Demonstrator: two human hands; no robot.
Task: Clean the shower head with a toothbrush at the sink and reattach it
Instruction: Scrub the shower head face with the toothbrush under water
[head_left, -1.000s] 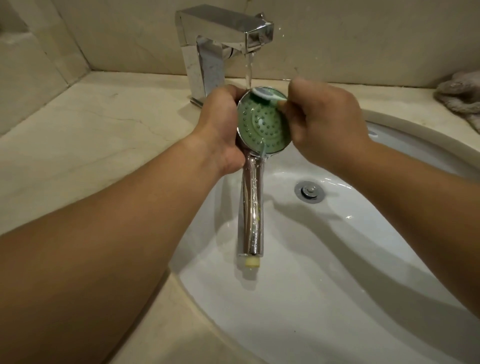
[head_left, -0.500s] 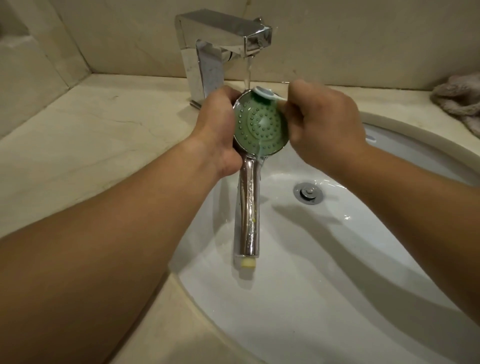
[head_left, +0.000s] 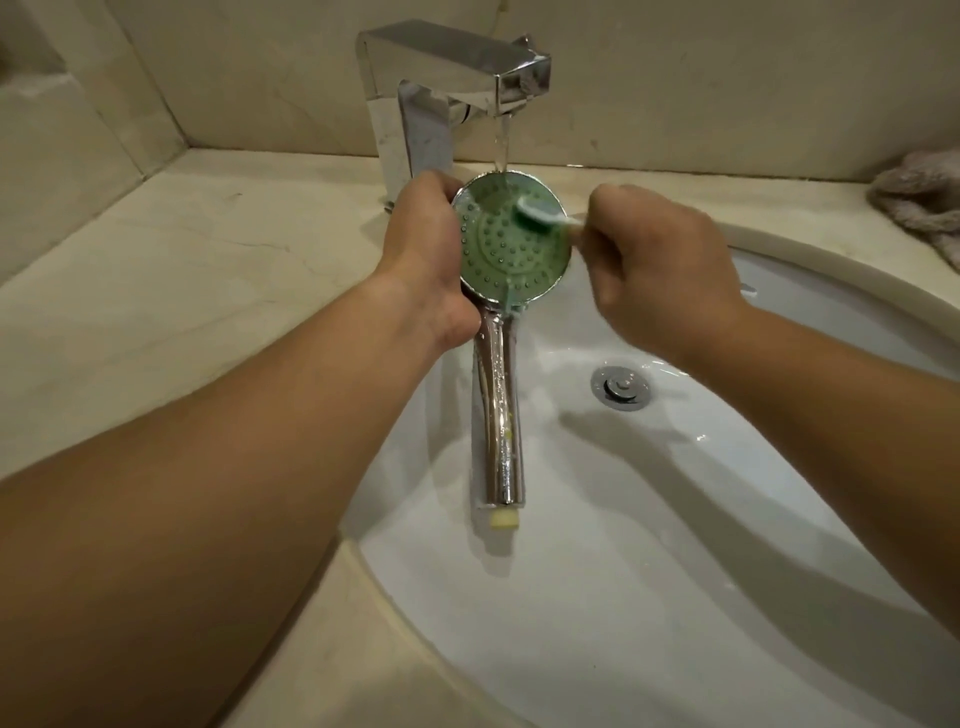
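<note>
Head view – shower head (head_left: 511, 249) gripped in left hand (head_left: 426, 260), toothbrush (head_left: 540, 212) on face

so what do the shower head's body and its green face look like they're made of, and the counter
Shower head body: looks like chrome-plated metal or plastic, with mirror reflections along the handle. Green face: likely matte rubber or silicone, with raised nozzle nubs. Counter: polished beige stone, perhaps marble, with faint veins.

Shower head (head_left: 511, 244) held over sink (head_left: 675, 571), under tap (head_left: 457, 67) at back; handle points toward viewer. Left hand (head_left: 423, 260) on its left side, right hand (head_left: 660, 270) to its right w/ toothbrush (head_left: 540, 212) on upper face. Drain (head_left: 621, 387) right of handle. Towel (head_left: 924, 200) far right on counter (head_left: 182, 270).
</note>
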